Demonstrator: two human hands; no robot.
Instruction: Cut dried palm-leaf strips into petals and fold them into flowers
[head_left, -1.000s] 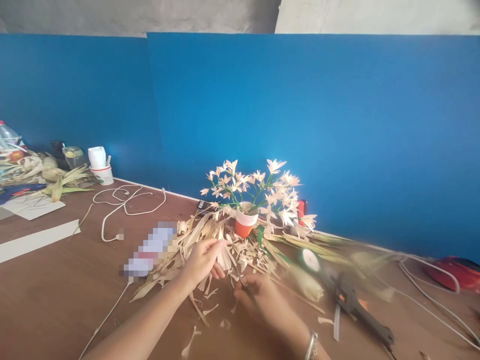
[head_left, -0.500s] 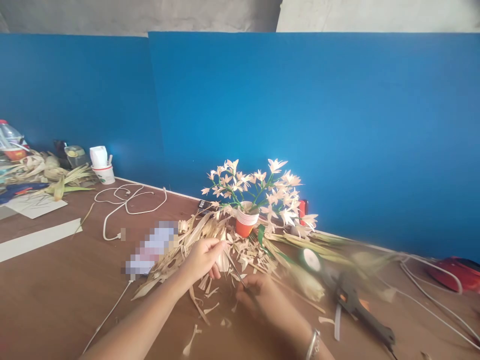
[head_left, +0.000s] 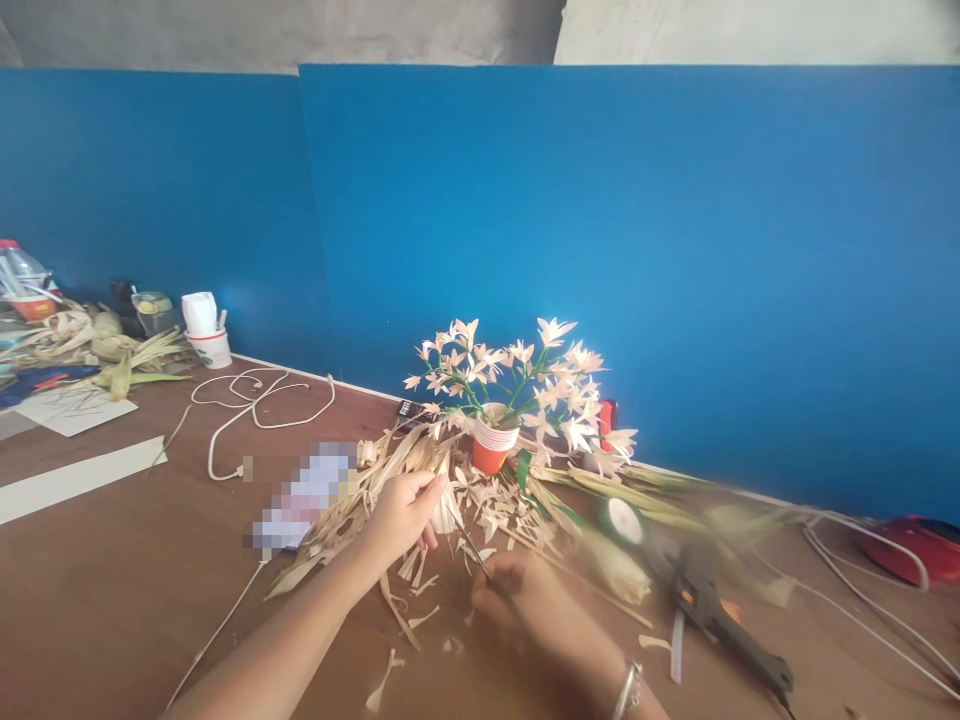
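My left hand (head_left: 409, 512) is closed, thumb and fingertips pinched on a pale strip of corn husk (head_left: 444, 515). Closed low over the table, my right hand (head_left: 517, 590) grips scissors (head_left: 474, 553) whose slim dark blades point up-left at the strip; the handles are hidden in the hand. Cut husk petals (head_left: 491, 525) and long dry husks (head_left: 397, 460) lie under and behind both hands. Just beyond them stands a stack of paper cups (head_left: 495, 450), holding husk flowers (head_left: 555, 385) on green stems.
To the right lie a glue gun (head_left: 735, 630), a roll of tape (head_left: 624, 520) and a corn husk bundle (head_left: 615, 570). A blurred-out phone (head_left: 304, 500) and white cable (head_left: 259, 405) are left. Farther left are a cup (head_left: 210, 348) and more husks (head_left: 112, 340). A blue partition (head_left: 600, 220) closes the back.
Very little differs. The left fingers and the scissors stay close together at the husk strip; the whole view has shifted very slightly.
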